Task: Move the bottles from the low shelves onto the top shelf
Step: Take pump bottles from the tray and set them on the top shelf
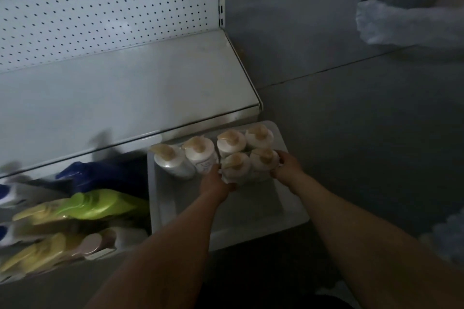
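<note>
Both forearms reach down to the low shelf (226, 218), where six white pump bottles stand upright. The left hand (216, 183) and right hand (286, 167) clamp the front pair of bottles (249, 164) between them from the outer sides, fingers curled onto the bottle walls. Keep the inward pressure even and lift straight up, so that the pair does not split or knock the four bottles behind (208, 150). The top shelf (125, 98) lies beyond, its visible surface bare.
</note>
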Action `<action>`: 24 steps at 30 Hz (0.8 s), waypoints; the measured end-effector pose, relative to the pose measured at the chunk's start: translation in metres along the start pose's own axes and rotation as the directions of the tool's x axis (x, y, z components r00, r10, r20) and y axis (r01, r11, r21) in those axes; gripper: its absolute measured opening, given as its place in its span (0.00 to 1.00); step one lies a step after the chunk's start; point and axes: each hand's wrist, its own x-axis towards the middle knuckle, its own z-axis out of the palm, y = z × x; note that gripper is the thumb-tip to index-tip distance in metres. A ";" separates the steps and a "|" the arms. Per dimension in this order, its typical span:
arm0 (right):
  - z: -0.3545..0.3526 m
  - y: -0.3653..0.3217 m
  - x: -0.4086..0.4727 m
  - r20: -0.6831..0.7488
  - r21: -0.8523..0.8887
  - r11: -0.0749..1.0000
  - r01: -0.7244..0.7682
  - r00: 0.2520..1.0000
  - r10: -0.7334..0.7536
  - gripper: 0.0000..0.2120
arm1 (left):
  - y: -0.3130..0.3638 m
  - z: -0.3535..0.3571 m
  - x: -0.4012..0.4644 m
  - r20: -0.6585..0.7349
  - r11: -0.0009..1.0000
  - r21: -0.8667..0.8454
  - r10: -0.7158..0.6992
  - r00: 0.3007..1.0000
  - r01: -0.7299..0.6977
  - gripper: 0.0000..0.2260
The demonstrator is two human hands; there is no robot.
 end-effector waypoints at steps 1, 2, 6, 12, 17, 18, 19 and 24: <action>0.003 0.001 0.000 0.009 0.015 1.000 -0.007 1.000 0.007 0.28 | 0.001 0.001 0.001 -0.004 1.000 0.021 0.008 1.000 -0.008 0.27; 0.006 0.001 0.000 0.015 0.034 0.999 -0.004 1.000 0.004 0.28 | 0.001 0.001 0.005 -0.006 0.999 0.049 0.023 1.000 -0.023 0.26; 0.011 0.012 0.005 0.001 0.041 0.999 0.026 1.000 -0.026 0.31 | 0.003 0.003 0.011 -0.004 0.990 0.109 0.094 0.996 -0.093 0.24; 0.026 0.006 -0.003 -0.038 0.129 0.990 0.056 0.998 -0.051 0.16 | 0.002 0.003 0.010 -0.020 0.988 0.127 0.089 0.996 -0.086 0.24; 0.029 0.013 -0.011 -0.011 0.115 0.993 0.007 1.000 -0.006 0.21 | 0.001 -0.003 0.007 -0.022 0.990 0.113 0.087 0.996 -0.084 0.23; 0.029 0.015 -0.013 -0.002 0.104 0.995 0.002 1.000 -0.002 0.24 | 0.001 -0.006 0.005 -0.012 0.991 0.100 0.094 0.996 -0.092 0.23; 0.029 0.019 -0.014 0.007 0.114 0.994 0.000 1.000 0.000 0.26 | 0.000 -0.008 0.004 0.001 0.992 0.080 0.099 0.995 -0.098 0.23; 0.021 0.018 -0.027 0.025 0.206 0.979 0.010 1.000 -0.015 0.27 | -0.002 -0.023 -0.004 0.043 0.992 -0.033 0.126 0.991 -0.125 0.23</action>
